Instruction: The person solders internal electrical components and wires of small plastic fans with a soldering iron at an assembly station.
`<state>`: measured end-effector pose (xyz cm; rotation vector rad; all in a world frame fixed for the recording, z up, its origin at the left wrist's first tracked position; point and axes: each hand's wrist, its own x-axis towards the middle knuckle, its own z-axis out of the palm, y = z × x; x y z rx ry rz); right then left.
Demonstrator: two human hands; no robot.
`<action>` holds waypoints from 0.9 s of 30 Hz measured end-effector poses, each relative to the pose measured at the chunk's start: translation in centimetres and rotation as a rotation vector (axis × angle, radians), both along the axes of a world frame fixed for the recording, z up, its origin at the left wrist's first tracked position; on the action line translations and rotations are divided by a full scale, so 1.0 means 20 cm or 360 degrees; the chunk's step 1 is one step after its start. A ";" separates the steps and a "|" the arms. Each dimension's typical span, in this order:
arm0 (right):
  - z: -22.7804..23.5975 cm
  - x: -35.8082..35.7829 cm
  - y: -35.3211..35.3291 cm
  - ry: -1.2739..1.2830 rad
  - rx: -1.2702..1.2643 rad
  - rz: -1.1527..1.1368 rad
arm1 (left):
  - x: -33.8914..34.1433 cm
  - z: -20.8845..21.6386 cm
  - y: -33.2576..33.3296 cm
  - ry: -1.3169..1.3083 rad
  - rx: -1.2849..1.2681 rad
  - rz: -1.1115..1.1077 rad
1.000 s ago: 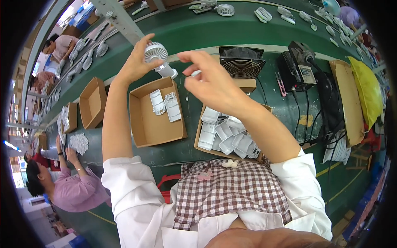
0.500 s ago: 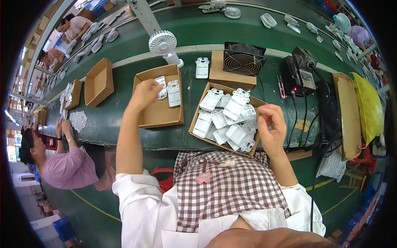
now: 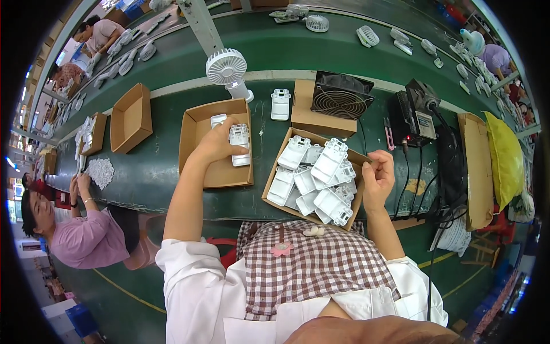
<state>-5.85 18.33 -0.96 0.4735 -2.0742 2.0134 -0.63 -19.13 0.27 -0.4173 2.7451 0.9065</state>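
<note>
Moved since the earlier frame: left hand (image 3: 215, 144), now rightward in its box, from the left-hand casing to the right-hand one.

Item: one white casing (image 3: 239, 136), lying between the left thumb and index finger, thumb across its lower part. Fingers spread about it; firmness of grip cannot be told.

Second casing (image 3: 218, 119), smaller in view, just beyond the left knuckles.

Cardboard box (image 3: 220, 176), beneath the left fingers, holding both.

Right hand (image 3: 378, 179): fingers curled toward the thumb, at the rim of a filled box (image 3: 358, 198); whether they pinch it cannot be told. Heaped white casings (image 3: 327, 161), left of these fingers.

Green tabletop (image 3: 229, 202), under both hands, worn and scuffed. Beyond the left fingers: white handheld fan (image 3: 226, 67), upright. Beyond the right fingers: black framed fan (image 3: 342, 98), pink tweezers (image 3: 389, 135), black device (image 3: 415, 117).

Room: green belt (image 3: 275, 54), past all fingertips, bearing white fan parts; co-worker in mauve (image 3: 89, 241), far left of the left fingers.
</note>
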 end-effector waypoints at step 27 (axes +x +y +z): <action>-0.06 -0.04 0.00 -0.0034 0.0095 -0.0063 | 0.09 0.03 -0.14 -0.0383 0.1119 0.0267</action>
